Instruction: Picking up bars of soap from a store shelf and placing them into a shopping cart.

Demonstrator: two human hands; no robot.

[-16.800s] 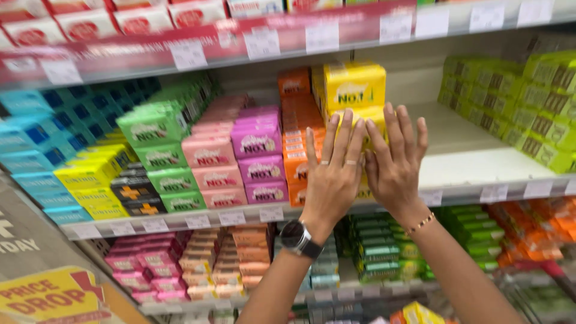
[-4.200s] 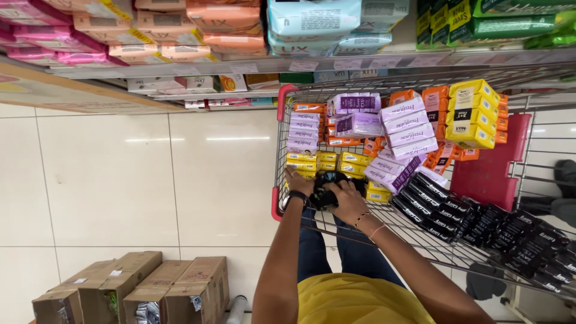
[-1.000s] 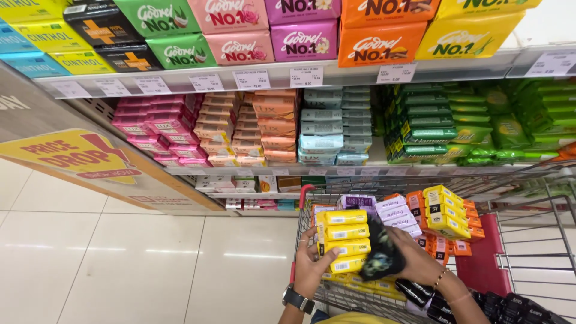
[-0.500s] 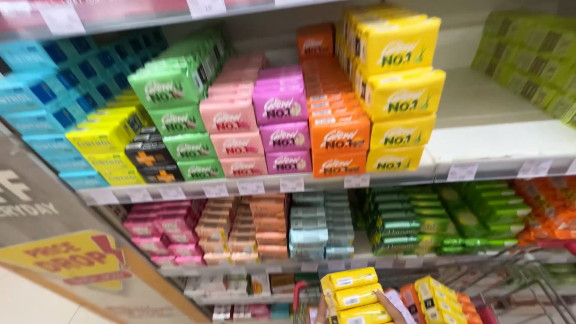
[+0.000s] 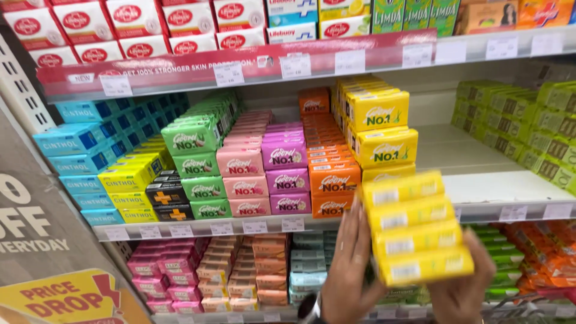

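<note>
I hold a stack of four yellow soap boxes (image 5: 417,228) below the yellow shelf row (image 5: 378,129), left hand (image 5: 351,264) and right hand (image 5: 459,288) pressed flat against its sides. They look stiff, fairly heavy and loose, so I judge a side squeeze safest.

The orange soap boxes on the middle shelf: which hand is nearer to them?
Left. The left hand is just below the orange soap boxes; the right hand sits farther right, under the yellow packs.

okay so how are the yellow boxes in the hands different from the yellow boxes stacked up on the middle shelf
The held yellow boxes show their narrow plain sides with small white labels; the shelf yellow boxes show broad printed fronts. The held ones are tilted and blurred, squeezed between the left hand and right hand; the shelf ones sit level and sharp. Held are four; the shelf stack runs deeper. Both are the same bright yellow.
</note>
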